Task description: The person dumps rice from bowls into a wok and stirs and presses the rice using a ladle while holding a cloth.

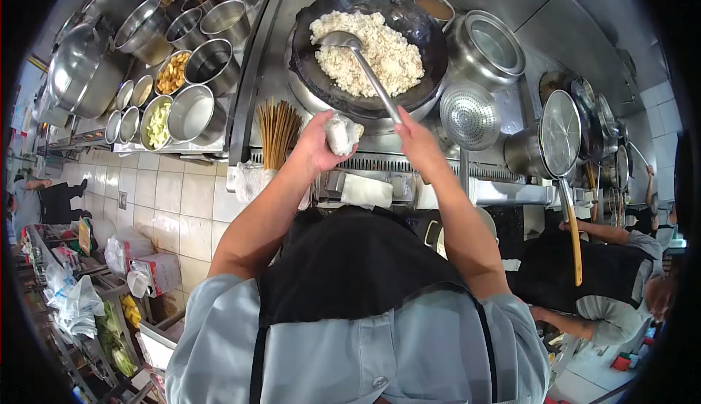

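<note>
My right hand (420, 142) is closed round the handle end of a long steel ladle (376, 81). The ladle's bowl rests on a heap of rice (394, 57) inside a large dark wok (436, 35) on the stove. Just in front of the wok's near rim, my left hand (317, 145) grips a crumpled white cloth (340, 136). Beside that hand stands a bamboo wok brush (275, 130), bristles up. A perforated skimmer (470, 115) lies to the right of my right hand.
Steel pots and tins (196, 115) crowd the left counter. A lidded steel pot (485, 50) sits right of the wok. A wire strainer with a wooden handle (561, 134) rests on a pot (524, 154) farther right. Another person (613, 280) works at the right.
</note>
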